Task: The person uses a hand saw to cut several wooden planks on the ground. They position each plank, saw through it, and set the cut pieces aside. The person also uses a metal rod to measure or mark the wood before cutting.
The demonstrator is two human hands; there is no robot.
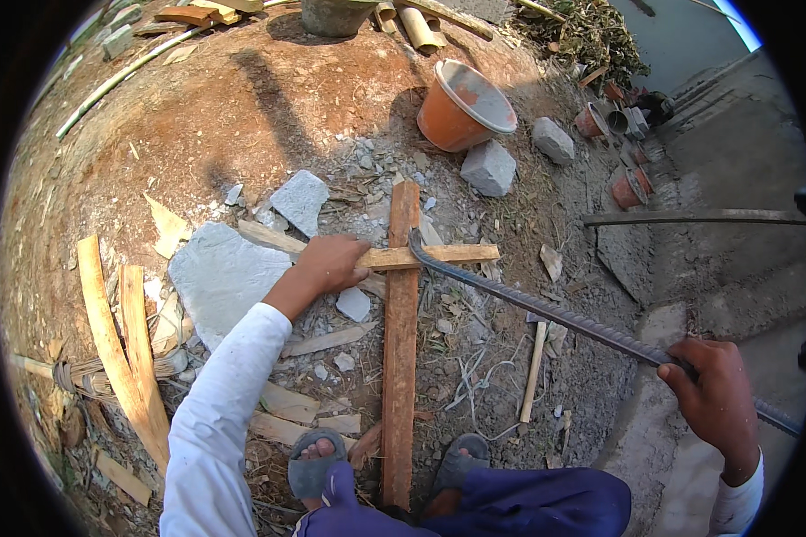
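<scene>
My left hand (pixel 327 264) is closed on a short pale wooden stick (pixel 457 253), which lies crosswise over a long reddish-brown board (pixel 400 376) between my sandalled feet. My right hand (pixel 707 394) grips a ribbed steel bar (pixel 555 315) at the lower right. The bar's curved, hooked end (pixel 417 240) rests on or against the stick where it crosses the board; I cannot tell exactly how it touches. Broken grey slab pieces (pixel 224 286) lie just left of my left hand.
An orange bucket (pixel 457 116) and concrete chunks (pixel 488 168) sit ahead. Split wood (pixel 116 340) lies at left, a thin stick (pixel 533 371) nearer right. A concrete ledge and wall (pixel 725 161) run along the right, with small pots (pixel 627 188) and a long bar (pixel 690 217).
</scene>
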